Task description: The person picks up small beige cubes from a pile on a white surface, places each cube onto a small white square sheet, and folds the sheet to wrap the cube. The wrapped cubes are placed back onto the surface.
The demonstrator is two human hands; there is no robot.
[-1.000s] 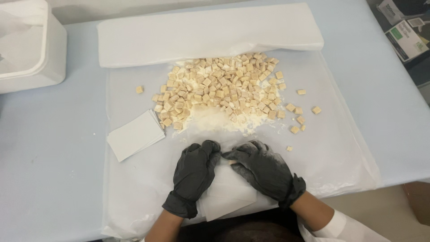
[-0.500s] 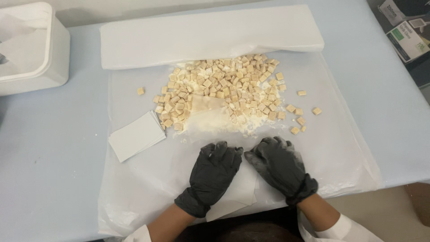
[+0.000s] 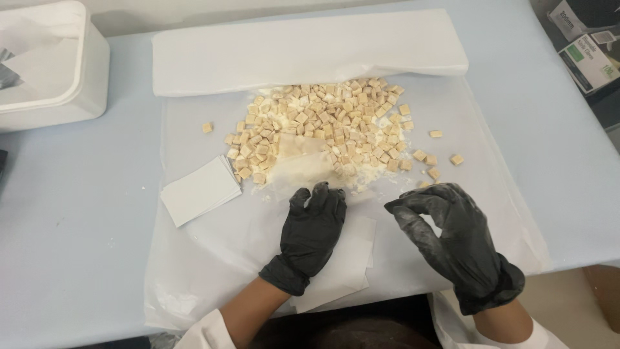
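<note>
Fig.: Wrapping sheet pinned beside cube pile.
L hand [image 3: 310, 236] flat, open, pressing paper sheet [image 3: 345, 258] near powdered cubes [image 3: 323, 123]; R hand [image 3: 452, 236] pinched narrow, contents can't tell. Best keep sheet flat w/ steady pressure.

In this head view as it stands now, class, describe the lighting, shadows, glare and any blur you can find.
Head view: light is even and soft, with only faint shadows under the left hand and right hand; the black gloves show dull highlights, no hard glare; the pile of small cubes is fairly sharp, the plastic sheet shows mild sheen, and the white tub at the edge looks slightly soft.
</note>
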